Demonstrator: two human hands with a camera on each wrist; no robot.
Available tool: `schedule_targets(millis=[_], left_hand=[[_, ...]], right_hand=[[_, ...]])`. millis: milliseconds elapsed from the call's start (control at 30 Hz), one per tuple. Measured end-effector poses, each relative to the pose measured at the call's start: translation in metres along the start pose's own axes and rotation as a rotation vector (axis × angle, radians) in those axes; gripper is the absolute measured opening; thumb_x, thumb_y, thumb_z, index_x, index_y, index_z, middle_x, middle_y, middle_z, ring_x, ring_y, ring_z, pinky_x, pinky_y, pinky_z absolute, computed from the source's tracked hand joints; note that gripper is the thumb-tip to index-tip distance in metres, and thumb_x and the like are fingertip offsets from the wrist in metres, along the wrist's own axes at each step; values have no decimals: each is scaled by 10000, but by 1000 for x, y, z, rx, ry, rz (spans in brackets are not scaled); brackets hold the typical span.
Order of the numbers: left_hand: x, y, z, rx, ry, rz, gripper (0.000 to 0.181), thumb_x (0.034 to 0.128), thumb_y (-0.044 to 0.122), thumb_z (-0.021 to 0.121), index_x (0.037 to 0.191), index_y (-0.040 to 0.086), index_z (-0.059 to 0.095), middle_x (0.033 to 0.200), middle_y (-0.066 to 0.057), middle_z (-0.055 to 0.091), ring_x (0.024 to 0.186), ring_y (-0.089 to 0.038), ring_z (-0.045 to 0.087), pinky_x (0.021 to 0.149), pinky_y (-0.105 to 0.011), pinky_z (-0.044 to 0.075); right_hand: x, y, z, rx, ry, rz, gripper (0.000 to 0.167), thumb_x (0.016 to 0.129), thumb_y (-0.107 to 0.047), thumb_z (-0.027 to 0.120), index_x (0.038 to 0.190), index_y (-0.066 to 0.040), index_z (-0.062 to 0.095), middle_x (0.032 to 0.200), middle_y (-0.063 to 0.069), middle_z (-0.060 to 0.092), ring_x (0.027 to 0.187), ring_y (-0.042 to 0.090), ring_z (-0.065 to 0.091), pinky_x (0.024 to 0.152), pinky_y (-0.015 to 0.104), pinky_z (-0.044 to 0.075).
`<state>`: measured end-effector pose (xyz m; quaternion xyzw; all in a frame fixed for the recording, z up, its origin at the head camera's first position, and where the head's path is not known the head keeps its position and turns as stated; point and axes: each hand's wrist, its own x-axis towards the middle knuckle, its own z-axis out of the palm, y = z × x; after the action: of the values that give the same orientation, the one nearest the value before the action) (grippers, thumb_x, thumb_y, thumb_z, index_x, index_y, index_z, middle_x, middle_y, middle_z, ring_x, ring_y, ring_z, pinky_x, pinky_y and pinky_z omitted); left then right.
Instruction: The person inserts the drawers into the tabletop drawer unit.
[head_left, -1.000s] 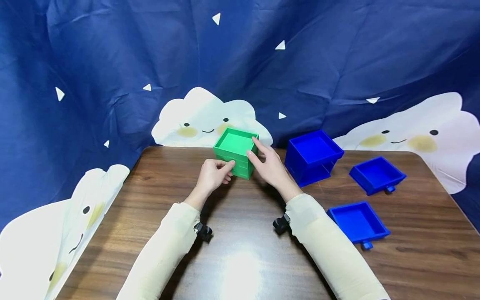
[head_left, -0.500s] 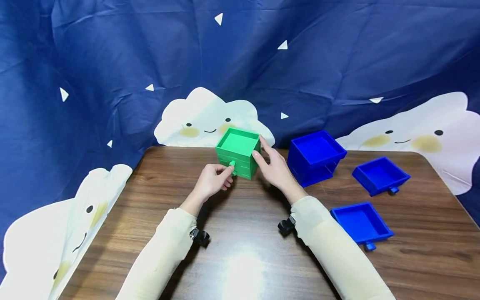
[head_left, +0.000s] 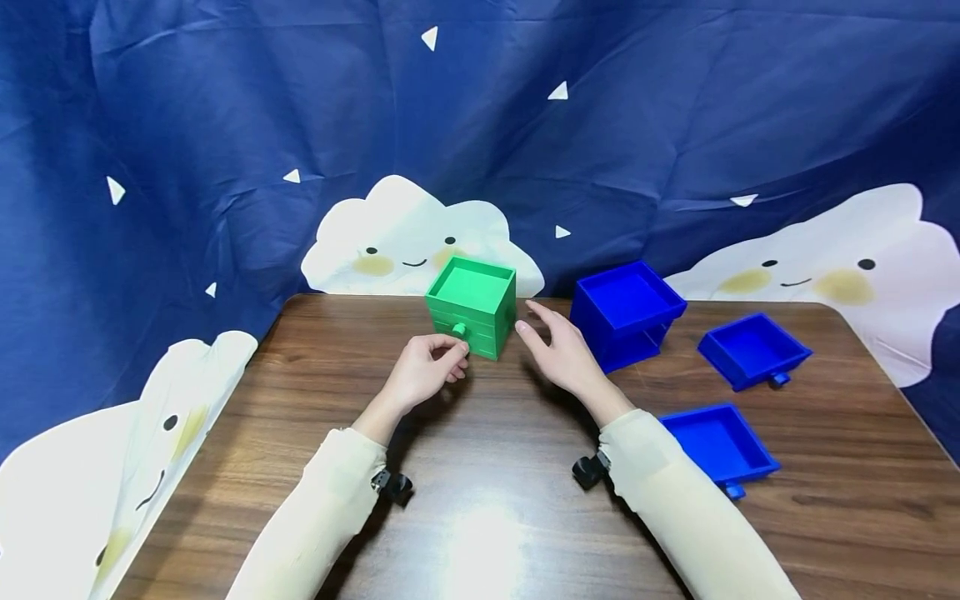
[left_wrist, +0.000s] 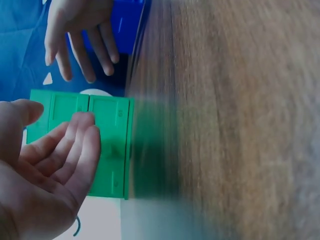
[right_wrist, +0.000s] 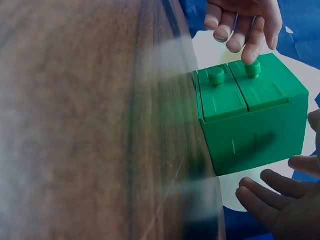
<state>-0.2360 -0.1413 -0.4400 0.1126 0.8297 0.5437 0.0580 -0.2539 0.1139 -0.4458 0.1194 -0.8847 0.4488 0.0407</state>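
A small green drawer box [head_left: 474, 287] stands near the table's back edge, with both drawers pushed in flush. In the right wrist view two round knobs [right_wrist: 216, 76] stick out of its drawer fronts. My left hand [head_left: 423, 367] hovers before the front, fingers loosely bent; the left wrist view shows thumb and fingers apart with nothing between them. One fingertip is close to the farther knob [right_wrist: 253, 69]; whether it touches, I cannot tell. To the right of the box is my right hand [head_left: 558, 346], fingers spread, holding nothing and apart from the side wall.
Right of the green box stands a blue cabinet [head_left: 630, 300] with an open front. Two blue drawers, one farther back [head_left: 753, 350] and one nearer [head_left: 716, 446], lie at the right on the wooden table [head_left: 480, 467]. A blue cloud-print curtain [head_left: 480, 108] hangs behind.
My right hand has come off the green box's corner and moved right. My left fingers have drawn back from the knob area toward me, uncovering a knob. The box stays in place.
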Motion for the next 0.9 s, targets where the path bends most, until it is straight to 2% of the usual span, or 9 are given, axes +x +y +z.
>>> schedule_targets(millis=[133,300,400,600,767,900], left_hand=[[-1,3,5,-6,-14,20,327,1075,178,635,1204,-107,730,993,-284,771,862,-405,781,774,-403,659],[-2,9,13,-13,-14,51,311,1076,164,637,1217,-99,726,1003,-284,766,865,-372,785,789,-403,656],[-1,12,18,-25,-27,57,309,1075,157,636,1227,-99,722,1019,-301,757,866,-358,784,811,-448,656],[3,16,28,-42,-44,88,329,1082,156,620,1249,-114,710,1025,-305,759,888,-424,778,806,-467,660],[3,19,32,-49,-40,96,328,1087,166,618,1247,-105,712,1030,-313,755,895,-443,776,778,-395,662],[3,22,37,-35,-30,106,298,1082,168,628,1219,-76,732,996,-276,756,864,-384,779,740,-290,634]], right_hand=[[-8,-4,-4,0,-4,13,590,1109,-386,579,1589,-49,513,1509,207,640,1349,388,660,1147,557,513],[-17,-10,-8,-1,-5,15,549,1100,-363,596,1548,-47,562,1414,191,707,1263,368,710,1083,551,557],[-22,-12,-11,0,-2,7,512,1096,-335,607,1517,-44,594,1365,186,735,1228,361,727,1068,548,564],[-29,-15,-18,-5,-1,-14,462,1095,-295,614,1470,-26,630,1314,178,762,1197,358,743,1046,545,578],[-36,-18,-22,5,-6,-21,449,1096,-281,616,1458,-17,638,1302,171,766,1200,347,744,1044,535,583],[-42,-19,-26,-2,-9,-23,440,1096,-274,618,1452,-18,645,1307,175,763,1203,347,744,1043,537,584]])
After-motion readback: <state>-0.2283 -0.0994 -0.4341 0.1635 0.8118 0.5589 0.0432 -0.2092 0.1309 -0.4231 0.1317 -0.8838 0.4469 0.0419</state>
